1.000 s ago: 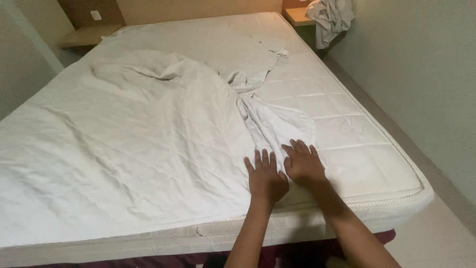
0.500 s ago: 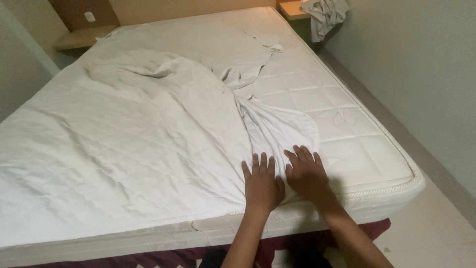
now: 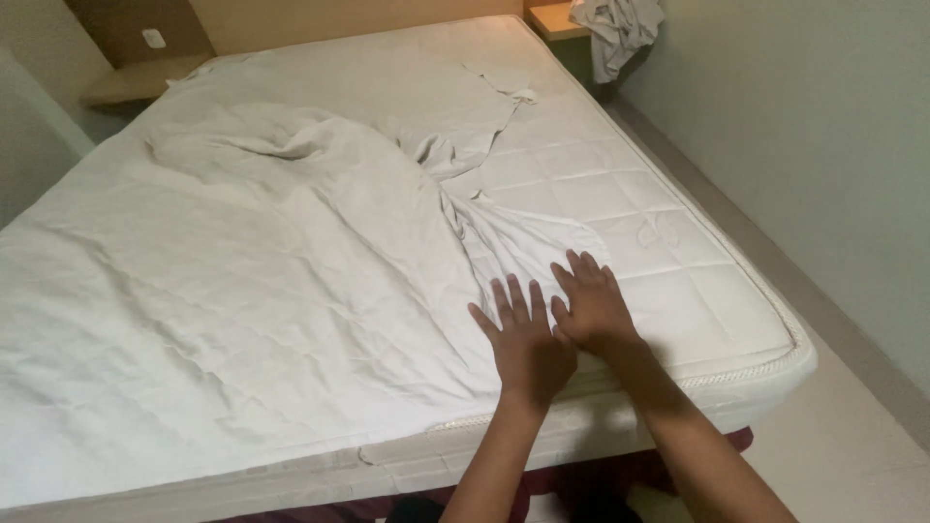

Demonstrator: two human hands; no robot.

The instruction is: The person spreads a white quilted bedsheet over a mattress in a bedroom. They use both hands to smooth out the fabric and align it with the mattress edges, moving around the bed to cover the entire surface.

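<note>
Two hands lie flat, fingers spread and grasping nothing: the left hand (image 3: 528, 341) and right hand (image 3: 593, 305) press side by side on the white bedsheet (image 3: 291, 252). The sheet bunches up beyond the fingertips; bare quilted mattress (image 3: 678, 252) lies right of them. Perhaps a cloth (image 3: 620, 29) hangs far beyond.

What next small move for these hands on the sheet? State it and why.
Probably sweep both flat hands, left hand and right hand, rightward, drawing the white sheet over the bare quilted mattress. The sheet's edge lies bunched beneath them, and the mattress's right side is uncovered.
</note>
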